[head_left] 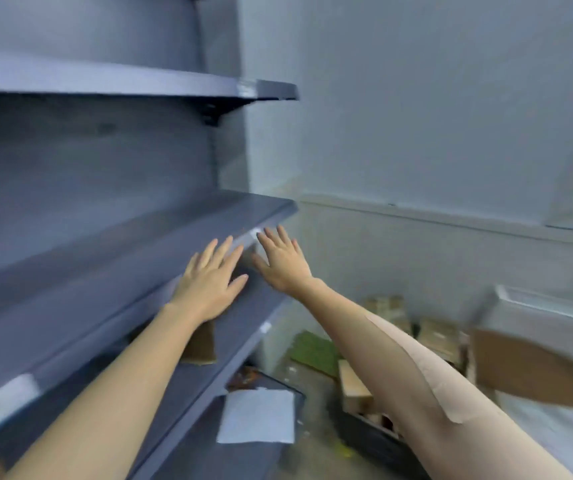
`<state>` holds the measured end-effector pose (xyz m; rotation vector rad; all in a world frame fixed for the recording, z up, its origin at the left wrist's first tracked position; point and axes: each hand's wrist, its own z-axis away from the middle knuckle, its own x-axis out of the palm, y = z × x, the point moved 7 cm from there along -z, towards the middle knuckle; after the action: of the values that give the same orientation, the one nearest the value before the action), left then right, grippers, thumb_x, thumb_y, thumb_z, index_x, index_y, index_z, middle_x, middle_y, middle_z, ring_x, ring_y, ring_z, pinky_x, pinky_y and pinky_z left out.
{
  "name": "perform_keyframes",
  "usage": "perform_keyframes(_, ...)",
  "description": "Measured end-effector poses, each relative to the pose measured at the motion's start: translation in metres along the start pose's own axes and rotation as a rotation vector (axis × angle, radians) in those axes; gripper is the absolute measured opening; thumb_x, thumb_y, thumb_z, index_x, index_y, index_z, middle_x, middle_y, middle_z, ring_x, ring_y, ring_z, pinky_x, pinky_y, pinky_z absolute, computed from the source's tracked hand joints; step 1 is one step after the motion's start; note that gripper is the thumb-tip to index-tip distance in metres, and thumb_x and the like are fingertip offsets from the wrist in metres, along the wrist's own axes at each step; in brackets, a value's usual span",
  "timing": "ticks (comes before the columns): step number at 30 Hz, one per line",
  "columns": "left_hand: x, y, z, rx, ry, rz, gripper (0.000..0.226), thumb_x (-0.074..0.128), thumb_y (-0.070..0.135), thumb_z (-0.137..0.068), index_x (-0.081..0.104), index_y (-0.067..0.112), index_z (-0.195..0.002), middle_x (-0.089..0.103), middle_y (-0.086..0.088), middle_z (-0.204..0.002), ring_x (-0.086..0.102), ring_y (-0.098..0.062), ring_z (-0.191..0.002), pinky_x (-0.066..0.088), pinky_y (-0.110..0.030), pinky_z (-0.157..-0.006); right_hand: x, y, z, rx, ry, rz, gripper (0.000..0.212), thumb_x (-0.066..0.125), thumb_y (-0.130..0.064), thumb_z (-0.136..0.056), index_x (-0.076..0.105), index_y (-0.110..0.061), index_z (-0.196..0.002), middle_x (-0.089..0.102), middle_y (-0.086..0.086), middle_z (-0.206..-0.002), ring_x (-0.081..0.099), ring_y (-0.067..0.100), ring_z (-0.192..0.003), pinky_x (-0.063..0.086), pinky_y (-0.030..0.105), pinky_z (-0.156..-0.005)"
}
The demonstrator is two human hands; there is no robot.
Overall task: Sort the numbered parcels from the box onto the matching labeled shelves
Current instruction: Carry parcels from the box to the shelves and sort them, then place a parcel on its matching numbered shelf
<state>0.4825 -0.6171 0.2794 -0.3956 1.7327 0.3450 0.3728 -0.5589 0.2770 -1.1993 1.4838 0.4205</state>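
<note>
Both my hands are stretched out flat and hold nothing. My left hand (209, 282) hovers over the grey shelves (112, 244) with fingers straight. To its right, my right hand (281, 258) reaches near the shelf's right end, fingers spread, by a small white label (254, 233). A brown cardboard parcel (199, 344) lies on a lower shelf, partly hidden under my left wrist. Another white label (2, 401) sits on a shelf edge at the lower left. The picture is blurred and no numbers can be read.
An upper grey shelf (132, 81) juts out at top left. On the floor at lower right lie a white sheet (257, 420), a green piece (313, 351), cardboard boxes (441, 337) and a dark crate (368, 427). A large brown box (534, 372) stands far right.
</note>
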Motion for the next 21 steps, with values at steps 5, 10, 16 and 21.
perform_keyframes(5,0.051,0.105,-0.032,0.193,-0.142,0.068,0.061,0.025,0.044,-0.102,-0.001,0.024,-0.153,-0.012,0.002,-0.16,-0.012,-0.017,-0.147,-0.002,-0.038,-0.118,-0.039,0.122,0.048,0.251,0.015,0.073,0.055,0.034,-0.037,-0.101,0.023,-0.013,-0.149,0.013,0.004,-0.159,0.0,0.024,-0.147,0.007,0.043,-0.117)
perform_keyframes(10,0.07,0.197,-0.067,0.31,-0.185,0.134,0.061,0.024,0.044,-0.102,-0.002,0.025,-0.153,-0.015,0.004,-0.159,-0.014,-0.016,-0.146,-0.002,-0.037,-0.118,-0.074,0.23,0.088,0.439,0.025,0.097,0.055,0.033,-0.038,-0.101,0.024,-0.013,-0.149,0.013,0.003,-0.159,0.0,0.023,-0.147,0.007,0.043,-0.117)
perform_keyframes(16,0.1,0.304,-0.105,0.409,-0.242,0.158,0.061,0.025,0.044,-0.102,-0.001,0.024,-0.153,-0.014,0.003,-0.159,-0.013,-0.016,-0.146,-0.003,-0.038,-0.118,-0.112,0.348,0.135,0.563,0.016,0.143,0.055,0.033,-0.038,-0.101,0.024,-0.014,-0.149,0.014,0.003,-0.159,0.001,0.022,-0.147,0.009,0.043,-0.117)
perform_keyframes(21,0.142,0.392,-0.128,0.468,-0.306,0.22,0.06,0.025,0.044,-0.102,0.0,0.024,-0.153,-0.013,0.003,-0.16,-0.013,-0.016,-0.146,-0.004,-0.037,-0.117,-0.144,0.448,0.2,0.722,-0.029,0.195,0.054,0.033,-0.037,-0.101,0.023,-0.013,-0.149,0.015,0.002,-0.159,0.003,0.022,-0.148,0.008,0.043,-0.118)
